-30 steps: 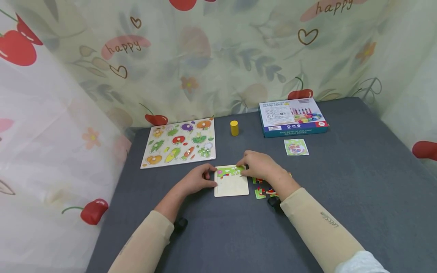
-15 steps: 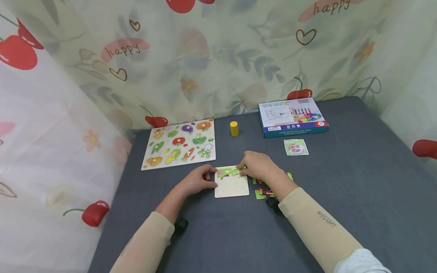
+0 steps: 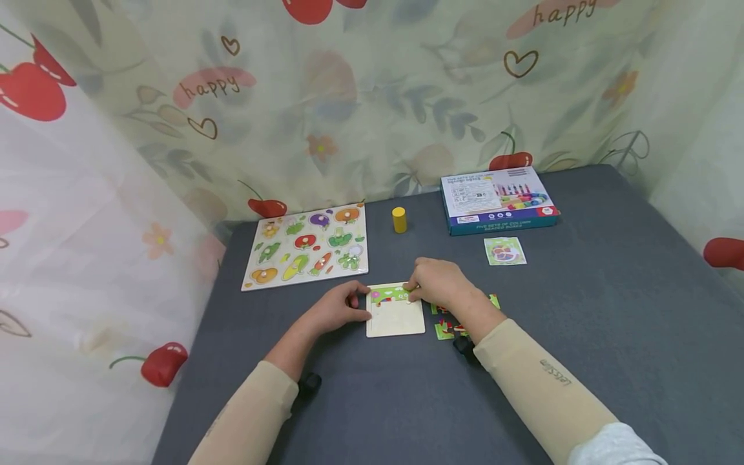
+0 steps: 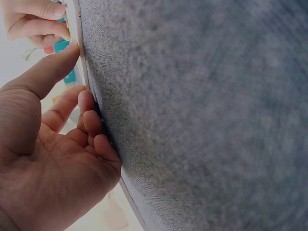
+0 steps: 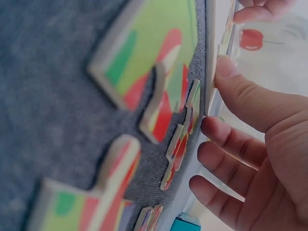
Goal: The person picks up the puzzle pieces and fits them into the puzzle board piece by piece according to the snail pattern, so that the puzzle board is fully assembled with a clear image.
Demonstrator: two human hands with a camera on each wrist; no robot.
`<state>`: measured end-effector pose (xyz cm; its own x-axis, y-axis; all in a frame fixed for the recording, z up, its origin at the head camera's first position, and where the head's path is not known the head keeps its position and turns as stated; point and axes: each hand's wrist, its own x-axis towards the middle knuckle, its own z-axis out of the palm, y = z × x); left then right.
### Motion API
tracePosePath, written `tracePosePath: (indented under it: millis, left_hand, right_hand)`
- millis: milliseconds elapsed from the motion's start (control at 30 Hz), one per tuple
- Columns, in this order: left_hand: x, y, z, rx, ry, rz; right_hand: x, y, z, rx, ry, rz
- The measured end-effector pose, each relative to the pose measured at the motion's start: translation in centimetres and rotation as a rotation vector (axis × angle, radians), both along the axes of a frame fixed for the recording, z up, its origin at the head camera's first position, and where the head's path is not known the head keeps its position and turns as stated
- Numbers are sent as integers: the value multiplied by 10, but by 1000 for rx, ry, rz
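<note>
A pale wooden puzzle board lies mid-table, with green picture pieces along its top row and bare wood below. My left hand holds the board's left edge with thumb and index finger; its other fingers are curled in the left wrist view. At the upper right corner, my right hand has thumb and index finger close together on a puzzle piece mostly hidden under them. Loose red-and-green puzzle pieces lie beside the board, partly covered by the right wrist; the right wrist view shows several up close.
A vegetable puzzle board lies behind the left hand. Farther back stand a yellow cylinder and a flat toy box. A small square picture card lies before the box. Printed curtains surround the grey table.
The right thumb and fingers have shifted slightly at the board's upper right corner, and the top row's pieces now look closer together. The left hand keeps its place on the edge.
</note>
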<state>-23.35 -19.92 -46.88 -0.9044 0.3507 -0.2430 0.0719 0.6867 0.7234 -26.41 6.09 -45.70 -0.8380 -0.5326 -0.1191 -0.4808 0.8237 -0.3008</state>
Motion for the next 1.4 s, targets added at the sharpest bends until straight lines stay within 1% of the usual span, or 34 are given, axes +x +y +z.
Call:
tracePosePath:
  millis: [167,300,467,600,733,867,1000,1400]
  left_hand:
    - [-1,0,-1,-3,4,1]
    - [0,0,-2,2,8,-9]
    - [0,0,-2,15,8,-3]
    - [0,-1,-2,15,3,5]
    - [0,-2,-1,18,0,-3]
    - [0,-1,-1,19,1,-10]
    - [0,-1,-1,16,-1,-5]
    - [0,0,-1,16,2,0]
  right_hand:
    - [1,-1,0,-12,32,-11]
    - [2,-1,1,-33,39,-33]
    - [2,-2,4,-30,20,-40]
    - [3,-3,6,-21,-3,-27]
    - [3,-3,8,-21,-22,-18]
    - [5,-2,12,-31,-19,-16]
    - [7,-1,18,-65,-25,-19]
    - [14,17,33,-196,-58,-97]
